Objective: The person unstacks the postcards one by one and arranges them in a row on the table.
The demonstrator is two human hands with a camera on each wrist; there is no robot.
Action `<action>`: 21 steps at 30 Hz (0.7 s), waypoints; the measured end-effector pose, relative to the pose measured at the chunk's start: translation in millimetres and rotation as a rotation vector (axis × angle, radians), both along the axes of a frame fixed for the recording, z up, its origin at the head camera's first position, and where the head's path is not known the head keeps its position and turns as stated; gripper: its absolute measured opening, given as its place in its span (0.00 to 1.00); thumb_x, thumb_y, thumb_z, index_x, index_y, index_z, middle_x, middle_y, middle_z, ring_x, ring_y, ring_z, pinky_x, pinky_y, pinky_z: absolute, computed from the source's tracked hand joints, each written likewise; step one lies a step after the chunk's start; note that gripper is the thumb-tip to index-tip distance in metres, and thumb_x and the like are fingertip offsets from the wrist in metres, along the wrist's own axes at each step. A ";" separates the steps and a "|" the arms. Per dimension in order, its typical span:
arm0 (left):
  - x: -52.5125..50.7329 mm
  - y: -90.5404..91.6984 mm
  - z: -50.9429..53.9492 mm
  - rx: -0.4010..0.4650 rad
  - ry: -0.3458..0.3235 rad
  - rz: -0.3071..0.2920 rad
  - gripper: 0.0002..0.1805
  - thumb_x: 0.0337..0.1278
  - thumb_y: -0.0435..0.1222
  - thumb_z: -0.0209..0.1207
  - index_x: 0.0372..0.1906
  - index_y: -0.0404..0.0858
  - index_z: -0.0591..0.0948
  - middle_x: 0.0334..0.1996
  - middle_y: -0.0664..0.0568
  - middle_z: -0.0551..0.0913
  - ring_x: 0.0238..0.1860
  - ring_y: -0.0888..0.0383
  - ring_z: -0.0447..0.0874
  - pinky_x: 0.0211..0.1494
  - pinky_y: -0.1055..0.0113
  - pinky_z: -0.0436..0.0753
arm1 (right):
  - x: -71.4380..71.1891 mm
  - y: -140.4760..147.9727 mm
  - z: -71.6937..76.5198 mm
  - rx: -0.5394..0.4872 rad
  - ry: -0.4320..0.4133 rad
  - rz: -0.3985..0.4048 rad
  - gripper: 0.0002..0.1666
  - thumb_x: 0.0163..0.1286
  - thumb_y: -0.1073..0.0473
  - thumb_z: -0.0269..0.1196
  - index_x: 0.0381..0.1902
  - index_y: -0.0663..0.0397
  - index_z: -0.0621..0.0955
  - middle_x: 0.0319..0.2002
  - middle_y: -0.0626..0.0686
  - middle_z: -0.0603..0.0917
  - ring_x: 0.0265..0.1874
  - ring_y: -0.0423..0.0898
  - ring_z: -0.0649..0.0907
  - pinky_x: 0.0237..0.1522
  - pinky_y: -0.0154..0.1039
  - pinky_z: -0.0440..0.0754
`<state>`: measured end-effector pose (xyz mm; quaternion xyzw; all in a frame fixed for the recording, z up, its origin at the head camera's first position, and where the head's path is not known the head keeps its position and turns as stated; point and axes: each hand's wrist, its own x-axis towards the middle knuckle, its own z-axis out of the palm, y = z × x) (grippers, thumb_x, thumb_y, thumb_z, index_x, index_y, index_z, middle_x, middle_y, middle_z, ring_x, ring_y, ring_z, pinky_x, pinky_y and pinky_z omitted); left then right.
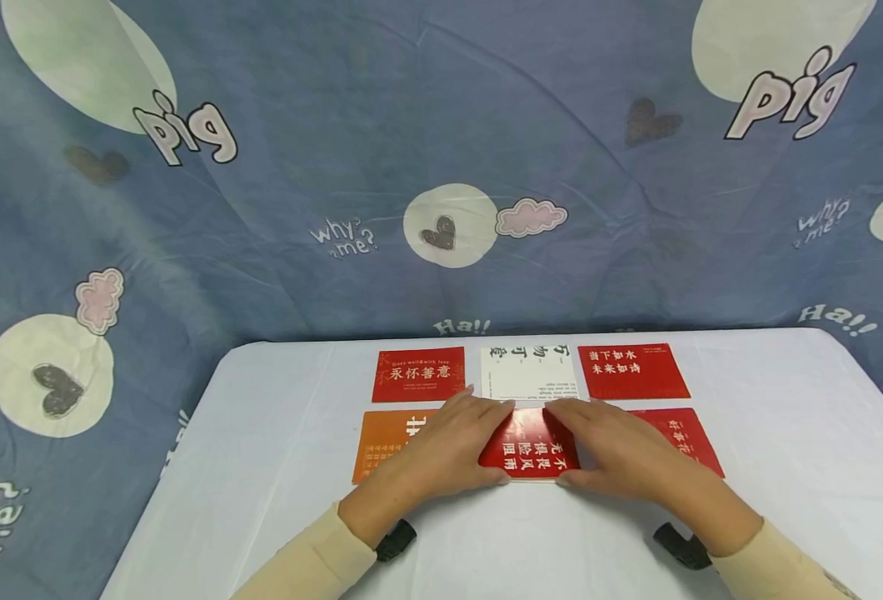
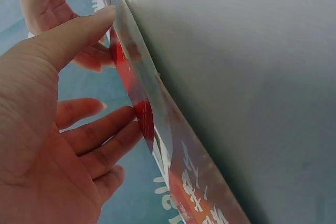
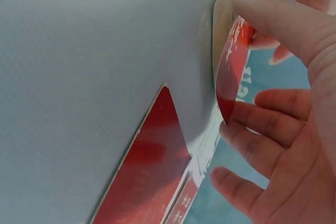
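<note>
A red card (image 1: pixel 529 446) with white Chinese writing sits in the middle of the front row, held between both hands. The left hand (image 1: pixel 452 446) grips its left end, thumb at the near edge and fingers at the far edge. At the right end, the right hand (image 1: pixel 617 450) grips it the same way. In the right wrist view the red card (image 3: pixel 234 72) bows up off a pale surface beneath it. An orange card (image 1: pixel 381 442) lies partly under the left hand, and another red card (image 1: pixel 685 433) shows beyond the right hand.
Behind stand a red card (image 1: pixel 419 375), a white card (image 1: pixel 529 379) and a red card (image 1: pixel 632 372) in a row, lying flat on the white table (image 1: pixel 276 467). A blue patterned cloth (image 1: pixel 299 150) hangs along the table's far edge.
</note>
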<state>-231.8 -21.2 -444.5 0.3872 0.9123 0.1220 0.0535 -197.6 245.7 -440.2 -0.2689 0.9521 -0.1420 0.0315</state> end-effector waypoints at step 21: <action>7.9 -10.8 18.6 -0.001 -0.016 0.022 0.50 0.53 0.54 0.76 0.77 0.38 0.70 0.69 0.50 0.77 0.72 0.53 0.71 0.81 0.55 0.58 | 9.1 -6.5 17.6 -0.010 0.017 -0.014 0.54 0.54 0.40 0.81 0.74 0.53 0.74 0.67 0.53 0.80 0.66 0.54 0.79 0.57 0.55 0.85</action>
